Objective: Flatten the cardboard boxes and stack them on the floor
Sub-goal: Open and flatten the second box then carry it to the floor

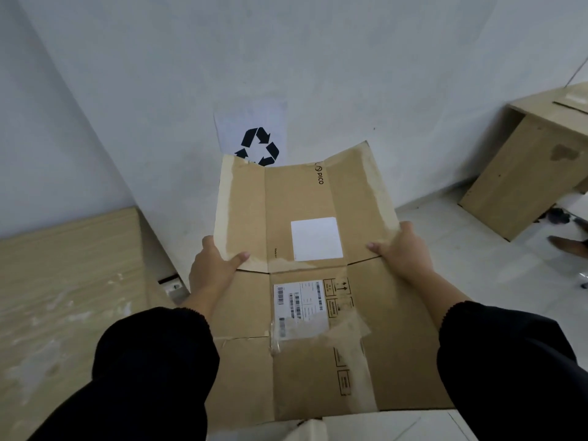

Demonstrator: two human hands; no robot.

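Close to your body, your left hand [211, 268] and right hand [402, 249] each grip a side edge of the flattened cardboard box [302, 300]. The fingers [239, 258] are curled round the edge with the thumbs on top, right at the flap crease. That grip probably stops the sheet sagging or springing open. The box hangs in the air above the pale floor [461, 249], not yet laid down. Beyond it, a recycling sign [259, 144] on the wall likely marks the stacking spot. A wooden bench [534, 160] stands well off to the right.
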